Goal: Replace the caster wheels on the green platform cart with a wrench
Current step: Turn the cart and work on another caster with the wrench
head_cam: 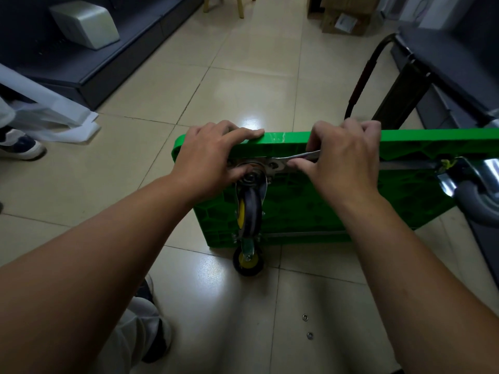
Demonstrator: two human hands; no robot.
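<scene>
The green platform cart [305, 211] stands on its side on the tiled floor, its underside facing me. A caster wheel [249, 209] with a yellow hub hangs from a metal mounting plate [266, 164] near the top edge. My left hand [213, 160] lies over the cart's top edge, fingers straight along it, thumb down by the caster's swivel. My right hand [343, 160] grips a silver wrench [297, 157] whose head sits at the mounting plate. A second caster [248, 261] touches the floor below.
A larger grey caster [475, 195] sticks out at the right edge. The cart's black handle [364, 74] leans against a dark table on the right. Two small washers [307, 326] lie on the tiles near me. Someone's shoe [21, 147] and white sheets are at the left.
</scene>
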